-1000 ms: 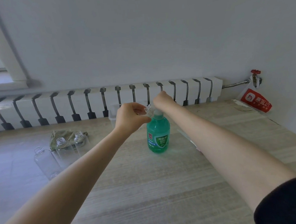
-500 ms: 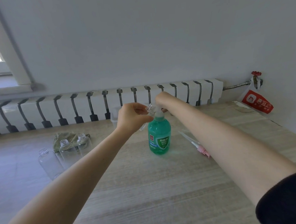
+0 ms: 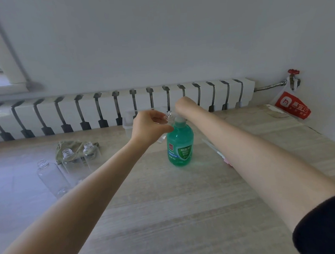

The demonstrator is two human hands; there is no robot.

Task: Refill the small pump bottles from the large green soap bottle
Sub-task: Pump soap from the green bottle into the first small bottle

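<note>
The left hand (image 3: 150, 126) is gripping a small clear plastic bottle (image 3: 169, 115), tilting it just beside the top of the large green soap bottle (image 3: 181, 145), which is standing near the pale wooden tabletop's (image 3: 168, 206) far edge. The right hand (image 3: 183, 106) is reaching behind it, its fingers hidden, so its grip cannot be told.

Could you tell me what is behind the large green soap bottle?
Behind the green soap bottle stands a clear plastic tub; the left hand hides most of it, contents unseen.

The large green soap bottle (image 3: 181, 145) was translucent, glossy plastic. The small bottle (image 3: 169, 116) gripped by the left hand (image 3: 151, 128) and three empty bottles (image 3: 71, 163) were clear, smooth plastic. The table (image 3: 169, 216) showed matt wood grain. The cloth (image 3: 65, 146) looked coarse. The radiator (image 3: 106, 109) was glossy white.
</note>
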